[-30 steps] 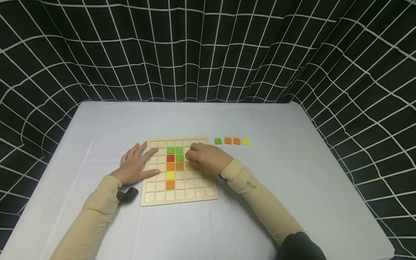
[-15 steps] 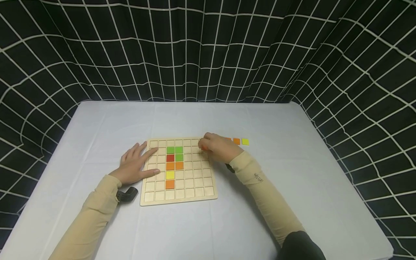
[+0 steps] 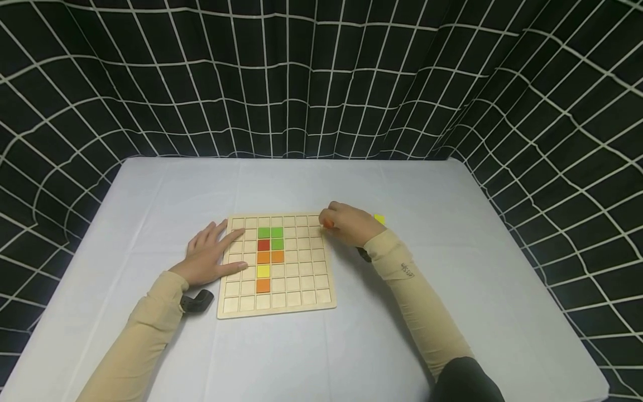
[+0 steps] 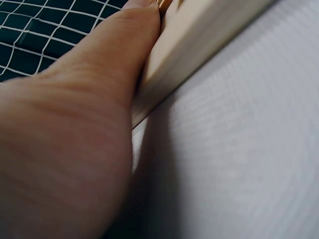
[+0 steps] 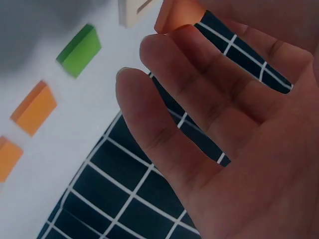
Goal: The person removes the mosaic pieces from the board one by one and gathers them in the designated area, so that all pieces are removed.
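Note:
My left hand (image 3: pixel 207 258) lies with fingers spread on the left side of a wooden grid board (image 3: pixel 303 285); in the left wrist view its thumb side is against the board's edge (image 4: pixel 174 55). My right hand (image 3: pixel 351 223) is at the board's upper right corner, pinching an orange square tile (image 5: pixel 184 15) in its fingertips. On the board sit green tiles (image 3: pixel 270 232), a red tile (image 3: pixel 263 244), orange tiles (image 3: pixel 270 257) and a yellow tile (image 3: pixel 263 271), in two neighbouring columns.
Beside the board, a green tile (image 5: pixel 79 52) and two orange tiles (image 5: pixel 35 108) lie in a row, hidden by my right hand in the head view. A yellow tile (image 3: pixel 379 218) ends that row. White cloth (image 3: pixel 427 223) covers the table; dark grid curtains (image 3: pixel 311 84) surround it.
My right hand has moved right, from over the board to its upper right corner, carrying the orange tile. It now covers most of the tile row. The left hand has stayed put.

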Motion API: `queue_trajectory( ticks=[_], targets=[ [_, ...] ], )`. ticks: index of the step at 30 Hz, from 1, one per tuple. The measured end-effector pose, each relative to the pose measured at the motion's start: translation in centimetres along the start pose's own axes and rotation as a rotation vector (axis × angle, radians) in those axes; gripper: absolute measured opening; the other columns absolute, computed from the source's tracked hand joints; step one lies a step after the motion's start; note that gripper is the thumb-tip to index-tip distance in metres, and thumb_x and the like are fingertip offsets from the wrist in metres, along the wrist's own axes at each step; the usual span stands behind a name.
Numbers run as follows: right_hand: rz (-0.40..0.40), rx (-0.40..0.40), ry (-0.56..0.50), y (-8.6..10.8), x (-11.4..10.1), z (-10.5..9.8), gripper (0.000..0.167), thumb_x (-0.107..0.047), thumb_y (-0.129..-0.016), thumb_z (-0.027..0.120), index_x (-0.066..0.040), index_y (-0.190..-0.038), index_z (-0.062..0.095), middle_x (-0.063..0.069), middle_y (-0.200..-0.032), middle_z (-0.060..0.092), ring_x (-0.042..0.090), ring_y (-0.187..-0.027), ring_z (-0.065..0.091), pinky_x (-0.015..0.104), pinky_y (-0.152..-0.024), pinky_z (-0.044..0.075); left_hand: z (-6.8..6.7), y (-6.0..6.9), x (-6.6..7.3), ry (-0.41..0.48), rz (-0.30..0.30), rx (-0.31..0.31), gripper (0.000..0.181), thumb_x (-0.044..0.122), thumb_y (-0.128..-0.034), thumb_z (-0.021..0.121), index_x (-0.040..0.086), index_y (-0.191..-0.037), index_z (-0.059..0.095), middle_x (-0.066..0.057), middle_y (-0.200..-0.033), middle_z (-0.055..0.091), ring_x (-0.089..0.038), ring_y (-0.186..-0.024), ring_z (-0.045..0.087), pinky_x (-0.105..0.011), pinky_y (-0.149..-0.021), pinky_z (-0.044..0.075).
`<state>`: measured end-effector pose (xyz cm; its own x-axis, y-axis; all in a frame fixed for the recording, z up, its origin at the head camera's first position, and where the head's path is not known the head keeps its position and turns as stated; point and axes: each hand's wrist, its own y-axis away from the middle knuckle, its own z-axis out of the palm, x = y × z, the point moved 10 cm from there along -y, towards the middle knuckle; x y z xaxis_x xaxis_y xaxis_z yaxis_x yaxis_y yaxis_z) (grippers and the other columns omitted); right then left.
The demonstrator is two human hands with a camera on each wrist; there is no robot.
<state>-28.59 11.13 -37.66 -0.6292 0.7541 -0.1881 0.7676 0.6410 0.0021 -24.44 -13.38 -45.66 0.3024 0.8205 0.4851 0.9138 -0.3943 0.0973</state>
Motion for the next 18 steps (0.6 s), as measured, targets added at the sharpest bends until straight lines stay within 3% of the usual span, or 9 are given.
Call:
queue_trajectory(
  ticks=[9, 18],
  targets=[
    [0.054, -0.041, 0.012, 0.4, 1.6, 0.0, 0.017, -0.007, -0.086, 0.070, -0.009, -0.101, 0.062, 0.001, -0.085, 0.055, 0.014, -0.075, 0.053, 0.027, -0.069, 0.049, 0.5, -0.2, -0.6, -0.005, -0.009, -0.012, 0.084, 0.062, -0.0851, 0.058, 0.023, -0.152, 0.024, -0.020, -0.160, 0.001, -0.046, -0.144, -0.004, -0.067, -0.108, 0.000],
    [0.166, -0.132, -0.034, 0.6, 2.9, 0.8, 0.011, -0.007, -0.086, 0.071, -0.011, -0.092, 0.063, 0.001, -0.085, 0.058, 0.015, -0.076, 0.055, 0.029, -0.072, 0.050, 0.5, -0.2, -0.6, -0.012, -0.006, -0.007, 0.084, 0.063, -0.0850, 0.058, 0.024, -0.152, 0.024, -0.019, -0.160, 0.001, -0.046, -0.144, -0.004, -0.068, -0.108, 0.001]
  ],
)
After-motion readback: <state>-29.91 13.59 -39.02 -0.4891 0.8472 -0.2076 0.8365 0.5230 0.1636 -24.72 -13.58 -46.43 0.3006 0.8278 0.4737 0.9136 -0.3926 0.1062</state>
